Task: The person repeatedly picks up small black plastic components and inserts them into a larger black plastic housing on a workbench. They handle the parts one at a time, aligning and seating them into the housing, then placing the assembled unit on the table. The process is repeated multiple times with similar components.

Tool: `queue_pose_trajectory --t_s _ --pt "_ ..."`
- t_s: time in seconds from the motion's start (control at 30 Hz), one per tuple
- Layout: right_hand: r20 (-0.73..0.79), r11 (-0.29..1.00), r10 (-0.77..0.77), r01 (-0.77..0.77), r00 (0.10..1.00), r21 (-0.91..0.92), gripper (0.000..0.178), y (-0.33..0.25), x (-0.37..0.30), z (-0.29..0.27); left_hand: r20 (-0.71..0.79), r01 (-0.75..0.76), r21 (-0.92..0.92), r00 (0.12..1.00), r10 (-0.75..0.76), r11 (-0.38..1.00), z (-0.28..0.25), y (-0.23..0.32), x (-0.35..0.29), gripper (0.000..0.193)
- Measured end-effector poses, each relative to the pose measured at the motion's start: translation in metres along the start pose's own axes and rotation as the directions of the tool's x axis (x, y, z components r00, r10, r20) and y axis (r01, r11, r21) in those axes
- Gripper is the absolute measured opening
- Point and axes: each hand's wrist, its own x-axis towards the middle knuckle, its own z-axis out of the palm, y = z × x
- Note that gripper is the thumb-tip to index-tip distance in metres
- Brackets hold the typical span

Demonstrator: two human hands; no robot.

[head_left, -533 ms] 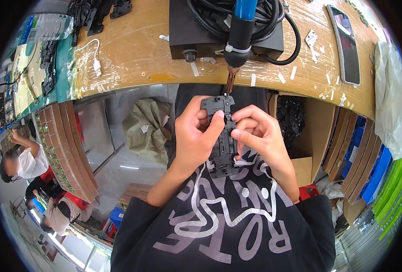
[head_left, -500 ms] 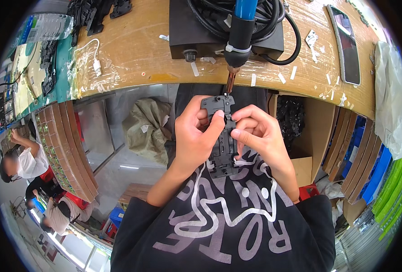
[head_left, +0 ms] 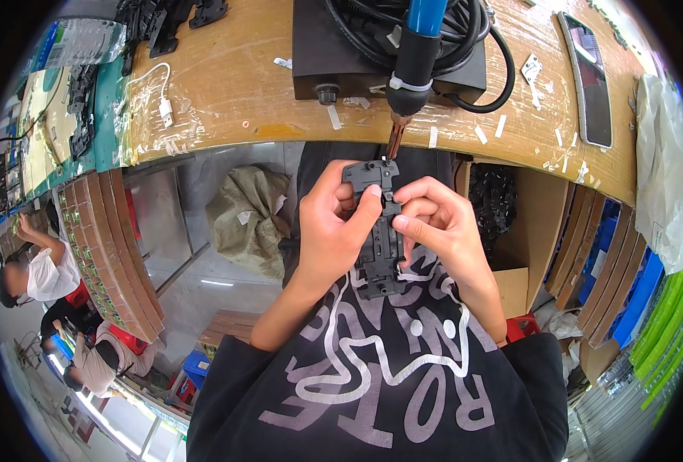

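Observation:
A long black moulded plastic part (head_left: 380,258) is held upright in front of my chest, below the bench edge. My left hand (head_left: 332,227) grips its left side, thumb pressed on the front face. At its right edge my right hand (head_left: 443,223) is closed, with thumb and fingertips pinching the rim; whether a smaller piece lies between them I cannot tell. Just above the part's top end comes the copper-coloured tip of a hot iron (head_left: 412,81) with a blue handle and black collar. The tip reaches down to the part's upper edge, at or very near a small post.
Behind the iron stands a black control box (head_left: 318,73) with coiled cable. A phone (head_left: 592,92) lies at the right of the bench (head_left: 226,100), a white USB cable (head_left: 166,112) at the left. An open carton (head_left: 514,289) of black parts is below right. People sit far left.
The view has shifted slightly, and the iron and bench appear a little farther right. My hands keep the same hold on the black plastic part, its top close to the tip.

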Motion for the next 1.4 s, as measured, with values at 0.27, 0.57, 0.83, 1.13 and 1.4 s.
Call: queue_pose_trajectory --t_s 0.27,0.57,0.83,1.13,1.4 --pt "-0.026 1.0 -0.023 0.023 0.999 -0.01 0.019 0.001 0.0006 -0.0012 0.02 0.002 -0.015 1.0 -0.001 1.0 0.0008 0.0012 0.0022 0.015" --pt "-0.046 1.0 -0.019 0.019 0.999 0.012 0.02 -0.0031 0.0005 0.0009 0.018 0.011 -0.032 1.0 -0.01 0.999 0.0018 0.0038 0.0046 0.015" --pt "-0.055 1.0 -0.012 0.013 0.998 0.005 0.019 -0.0045 -0.0015 0.002 0.013 0.022 -0.041 1.0 -0.022 0.999 0.0023 0.0041 0.0027 0.016" --pt "-0.053 1.0 -0.003 0.004 0.999 0.019 0.019 -0.0056 -0.003 0.0029 0.011 0.04 -0.047 0.999 -0.04 0.998 0.0028 0.0041 0.0014 0.016" --pt "-0.057 1.0 -0.015 0.016 0.998 0.011 0.019 -0.0071 -0.0026 0.0033 0.025 0.047 -0.067 0.999 -0.046 0.997 0.0025 0.0052 0.0026 0.017"
